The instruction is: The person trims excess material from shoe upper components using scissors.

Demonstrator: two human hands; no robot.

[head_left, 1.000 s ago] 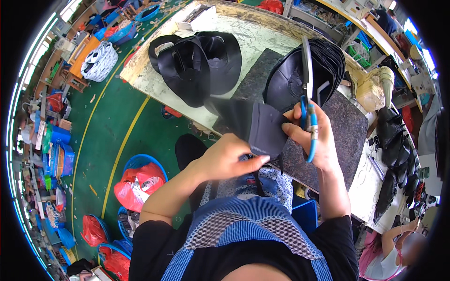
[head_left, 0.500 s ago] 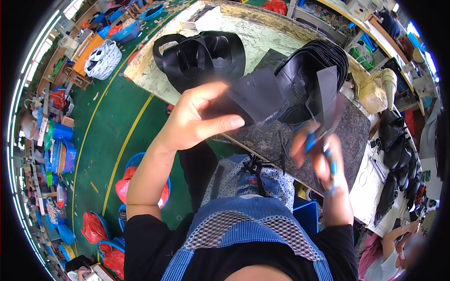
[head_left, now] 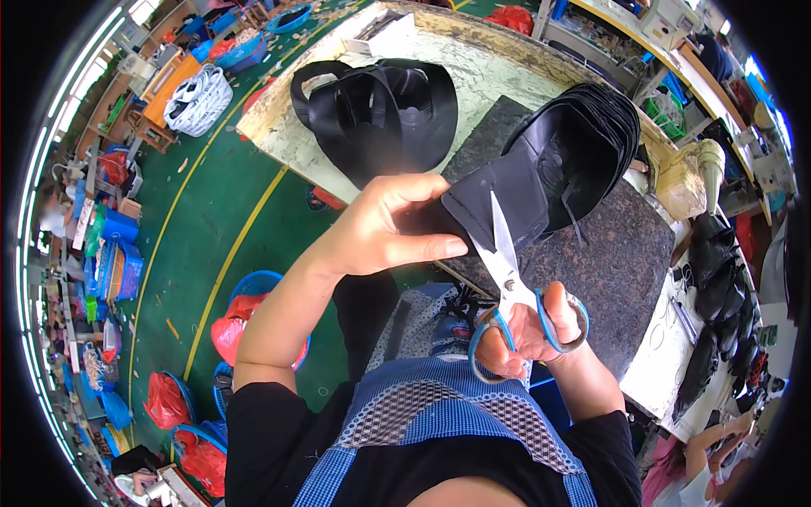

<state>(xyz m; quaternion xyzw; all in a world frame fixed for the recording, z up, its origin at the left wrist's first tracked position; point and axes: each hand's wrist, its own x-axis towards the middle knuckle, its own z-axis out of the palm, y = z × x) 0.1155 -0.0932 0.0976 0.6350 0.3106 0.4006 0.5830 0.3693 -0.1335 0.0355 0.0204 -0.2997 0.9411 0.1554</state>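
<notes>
My left hand point(head_left: 372, 232) grips the edge of a black leather-like piece point(head_left: 498, 203) between thumb and fingers, above the near side of the work table. In my right hand point(head_left: 536, 334) is a pair of scissors point(head_left: 510, 287) with blue-wrapped handles, thumb and fingers through the loops. The blades are spread and point away from me, at the near edge of the black piece. One blade lies over its face; the other is partly hidden at the edge. Just beyond it, a nested stack of curved black pieces point(head_left: 621, 139) rests on a dark stone slab point(head_left: 612, 279).
More looped black pieces point(head_left: 380, 118) lie on the pale worktable point(head_left: 486, 63) at far left. A yellowish wrapped block point(head_left: 680, 186) stands at the right edge, near a row of black items point(head_left: 718, 287). Blue tubs with red bags point(head_left: 232, 329) stand on the green floor. Another person point(head_left: 710, 465) sits lower right.
My right hand has brought the scissors left and nearer to me, and the blades now stand spread at the black piece. My left hand and the piece have shifted slightly right and nearer.
</notes>
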